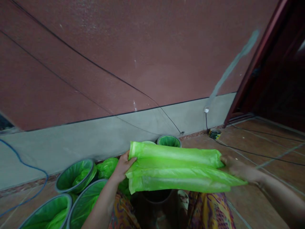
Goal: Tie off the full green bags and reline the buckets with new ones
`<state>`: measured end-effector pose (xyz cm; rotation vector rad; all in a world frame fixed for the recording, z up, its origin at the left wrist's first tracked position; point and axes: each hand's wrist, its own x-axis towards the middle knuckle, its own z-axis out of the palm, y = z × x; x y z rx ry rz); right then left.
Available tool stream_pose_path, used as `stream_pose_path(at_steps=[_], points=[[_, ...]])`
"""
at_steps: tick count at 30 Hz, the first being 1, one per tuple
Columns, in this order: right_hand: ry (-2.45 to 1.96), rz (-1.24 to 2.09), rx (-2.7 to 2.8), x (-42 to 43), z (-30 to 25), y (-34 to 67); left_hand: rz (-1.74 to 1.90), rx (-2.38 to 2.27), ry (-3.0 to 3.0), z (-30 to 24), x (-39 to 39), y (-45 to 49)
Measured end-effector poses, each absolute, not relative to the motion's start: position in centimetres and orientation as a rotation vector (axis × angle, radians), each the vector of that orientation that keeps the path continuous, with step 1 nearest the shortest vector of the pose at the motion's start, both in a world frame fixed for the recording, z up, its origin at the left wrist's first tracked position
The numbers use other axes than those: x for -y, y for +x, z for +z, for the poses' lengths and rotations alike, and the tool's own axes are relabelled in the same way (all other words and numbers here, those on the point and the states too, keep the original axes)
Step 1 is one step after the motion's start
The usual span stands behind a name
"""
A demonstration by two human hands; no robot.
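A bright green plastic bag (176, 165), folded lengthwise, stretches level between my two hands. My left hand (125, 163) grips its hemmed left end, with the thumb on top. At the other end my right hand (234, 167) is closed on the bag, its fingers partly hidden and a little blurred. Below the bag, between my knees, stands a dark bin (158, 196), mostly covered by the bag.
Several bins lined with green bags stand at the left, among them one bin (76, 176) by the wall. Another lined bin (169, 141) is behind the bag. A small tin (214, 134) sits near a wall socket (206, 110). Black cables cross the floor; a blue cable (26, 163) hangs left.
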<state>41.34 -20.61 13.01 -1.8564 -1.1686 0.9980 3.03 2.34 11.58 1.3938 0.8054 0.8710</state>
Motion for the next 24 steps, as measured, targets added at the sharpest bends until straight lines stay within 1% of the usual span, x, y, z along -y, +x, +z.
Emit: stream_pose_path(at_steps=[4, 8, 15, 20, 24], points=[[-1.800, 1.050, 1.111, 20.8, 12.8, 41.3, 0.812, -0.737, 1.180, 12.7, -1.3, 2.9], [-1.686, 0.956, 1.010, 20.6, 12.5, 41.3, 0.757, -0.756, 1.052, 13.3, -0.1, 2.7], [-1.585, 0.925, 0.830, 20.4, 11.5, 42.2, 0.611, -0.647, 1.092, 14.0, 0.3, 1.7], [-1.525, 1.002, 0.759, 20.9, 11.9, 42.3, 0.705, -0.765, 1.178, 13.8, -0.2, 2.1], [-1.413, 1.039, 0.697, 21.3, 11.5, 42.2, 0.753, -0.778, 1.130, 12.8, -0.7, 2.4]])
